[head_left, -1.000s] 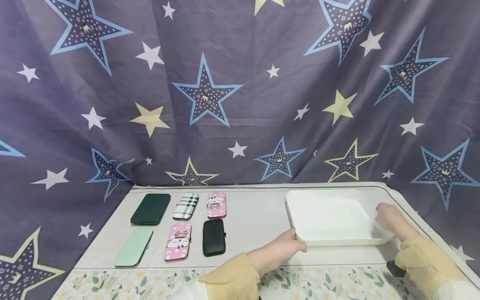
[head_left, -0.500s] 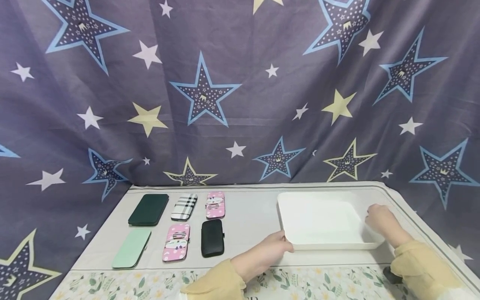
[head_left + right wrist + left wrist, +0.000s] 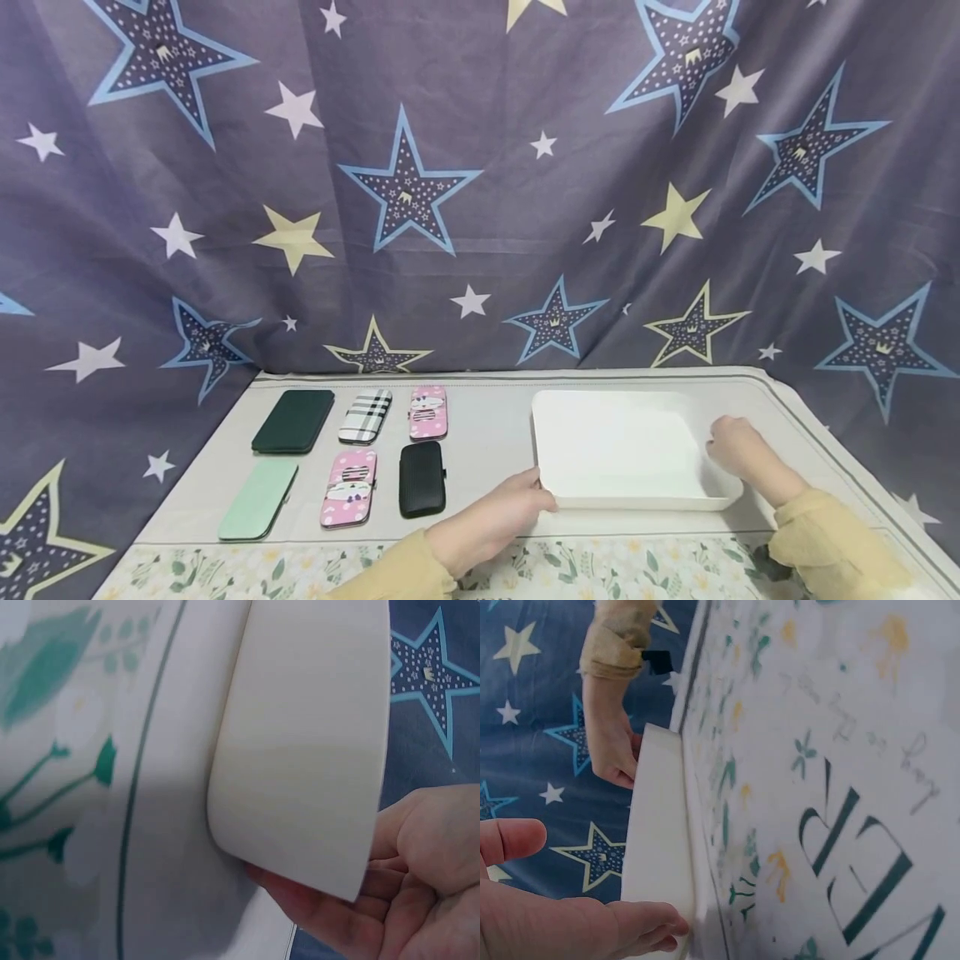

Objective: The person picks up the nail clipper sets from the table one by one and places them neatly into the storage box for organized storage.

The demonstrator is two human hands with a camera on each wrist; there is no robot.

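A shallow white tray (image 3: 615, 502) with upright walls lies on the right part of the table, its inside bare. My left hand (image 3: 501, 512) is at its near left corner; in the left wrist view the fingers (image 3: 641, 924) lie straight along the tray's wall while the thumb stands apart. At the opposite end my right hand (image 3: 746, 450) grips the tray's right wall. In the right wrist view its fingers (image 3: 326, 915) curl round the lower corner, and the thumb is mostly hidden behind the wall.
Flat cases lie left of the tray: dark green (image 3: 293, 422), mint green (image 3: 258, 500), plaid (image 3: 365, 416), black (image 3: 422, 479), and two pink ones, far (image 3: 428, 412) and near (image 3: 348, 489). A floral strip (image 3: 600, 567) runs along the front; a starry curtain (image 3: 480, 208) hangs behind.
The tray has slid left across the table, closer to the cases, with both hands moving along at its ends. The cases keep their places on the table.
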